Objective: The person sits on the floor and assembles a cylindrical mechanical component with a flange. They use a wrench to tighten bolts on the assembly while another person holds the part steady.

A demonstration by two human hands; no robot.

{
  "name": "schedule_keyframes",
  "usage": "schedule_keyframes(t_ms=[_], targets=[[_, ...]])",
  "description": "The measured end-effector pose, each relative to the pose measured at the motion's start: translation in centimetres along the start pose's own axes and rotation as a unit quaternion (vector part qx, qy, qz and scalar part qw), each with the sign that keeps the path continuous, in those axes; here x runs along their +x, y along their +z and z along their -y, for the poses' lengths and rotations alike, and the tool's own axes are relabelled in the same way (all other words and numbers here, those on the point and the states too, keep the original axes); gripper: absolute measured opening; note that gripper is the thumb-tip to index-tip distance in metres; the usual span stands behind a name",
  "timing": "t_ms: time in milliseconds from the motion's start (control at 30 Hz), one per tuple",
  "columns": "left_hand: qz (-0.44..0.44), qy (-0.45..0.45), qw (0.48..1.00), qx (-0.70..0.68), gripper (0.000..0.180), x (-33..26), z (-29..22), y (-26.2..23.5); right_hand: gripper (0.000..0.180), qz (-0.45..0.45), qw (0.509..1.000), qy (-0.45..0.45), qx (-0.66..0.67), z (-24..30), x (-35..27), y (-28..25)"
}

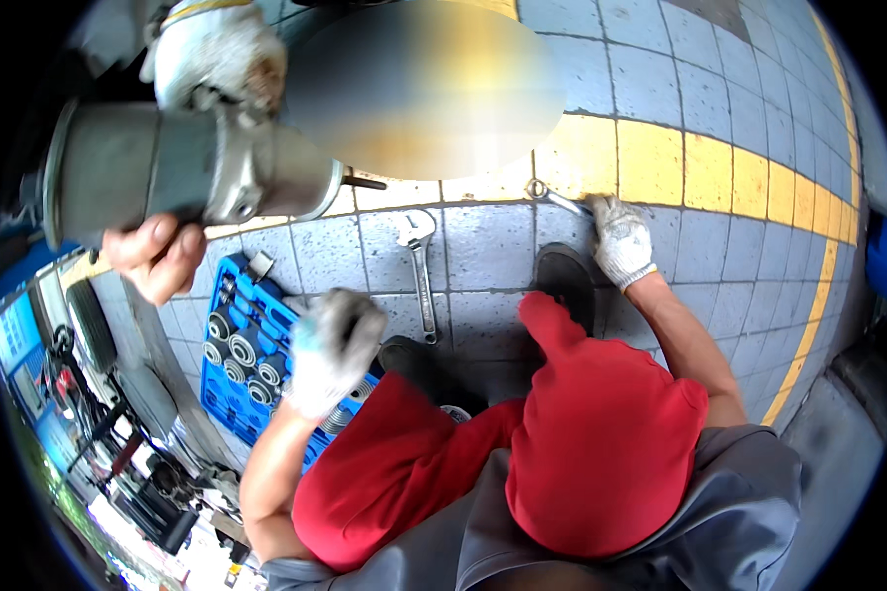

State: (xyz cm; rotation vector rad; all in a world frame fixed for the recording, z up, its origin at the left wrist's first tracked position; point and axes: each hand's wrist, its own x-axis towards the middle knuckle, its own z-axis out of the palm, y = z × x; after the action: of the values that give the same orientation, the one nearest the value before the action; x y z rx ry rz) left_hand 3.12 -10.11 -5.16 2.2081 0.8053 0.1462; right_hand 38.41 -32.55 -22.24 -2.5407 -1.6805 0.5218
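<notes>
I am squatting in red shorts on grey paving. My right hand (619, 236), in a white glove, reaches forward, its fingertips closed on the handle end of a small steel spanner (554, 198) lying by the yellow line. My left hand (332, 350), also gloved and blurred by motion, hovers over the right edge of a blue socket tray (229, 340); nothing shows in it, but its fingers are unclear. An adjustable wrench (420, 268) lies on the paving between my hands.
Another person holds a large grey metal cylinder (182, 177) at upper left, one gloved hand (217, 54) above it and a bare hand (158, 258) under it. A yellow painted line (705, 167) crosses the paving. Machinery clutter (118, 433) lines the left.
</notes>
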Motion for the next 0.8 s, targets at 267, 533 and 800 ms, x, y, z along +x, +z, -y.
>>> schedule_keyframes(t_ms=[267, 533, 800], targets=[[-0.107, -0.177, 0.96, -0.189, 0.028, 1.8, 2.1, 5.8, 0.041, 0.027, 0.997, -0.019, -0.064, 0.2, 1.8, 0.6], [-0.158, -0.185, 0.944, -0.224, 0.062, 6.7, 0.9, 2.5, 0.041, 0.003, 0.993, 0.002, -0.116, 1.5, 1.5, 1.2], [-0.148, -0.183, 0.936, -0.263, 0.091, 9.5, 0.0, 0.0, 0.044, 0.057, 0.995, 0.024, -0.074, 0.2, 2.4, 1.1]])
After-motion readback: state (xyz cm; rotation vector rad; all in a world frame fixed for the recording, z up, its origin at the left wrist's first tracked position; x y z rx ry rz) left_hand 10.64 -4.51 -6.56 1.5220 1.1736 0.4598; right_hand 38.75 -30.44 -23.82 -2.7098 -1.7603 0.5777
